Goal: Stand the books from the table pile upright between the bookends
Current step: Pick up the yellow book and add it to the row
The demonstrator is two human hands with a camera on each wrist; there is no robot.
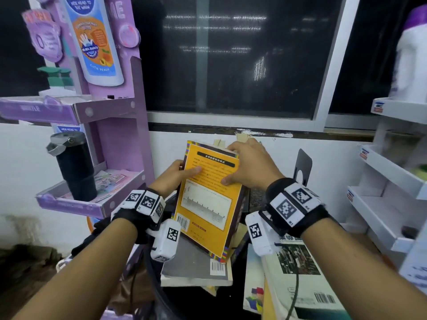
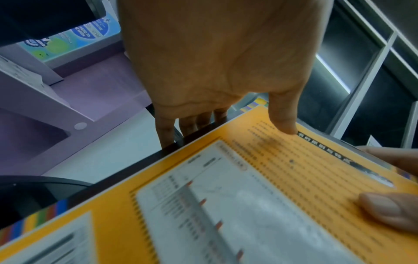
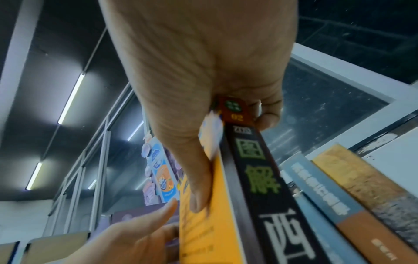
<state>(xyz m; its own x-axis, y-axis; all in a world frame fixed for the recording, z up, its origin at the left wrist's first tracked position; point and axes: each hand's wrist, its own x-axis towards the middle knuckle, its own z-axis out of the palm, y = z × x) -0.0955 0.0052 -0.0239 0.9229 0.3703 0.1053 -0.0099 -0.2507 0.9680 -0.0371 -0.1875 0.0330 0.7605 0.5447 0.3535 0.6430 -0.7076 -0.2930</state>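
Item: yellow book [image 1: 209,195], back cover facing the head camera, tilted, its lower corner resting on a grey book [image 1: 191,266] that lay flat on the pile. Left hand [image 1: 178,176] gripped the yellow book's left edge, thumb pressed on the cover and fingers wrapped behind it, as the left wrist view showed. Right hand [image 1: 251,167] clasped the book's top right corner, thumb on the cover, fingers curled over the dark spine [image 3: 260,178]. Just right of the spine, in the right wrist view, stood a blue book [image 3: 321,200] and a tan book [image 3: 361,187], leaning. Black bookend [image 1: 302,167] stood upright against the white wall, right of the right hand. White book [image 1: 298,271] lay flat at lower right. Black flask [image 1: 74,167] stood on the purple display shelf [image 1: 69,202] at left.
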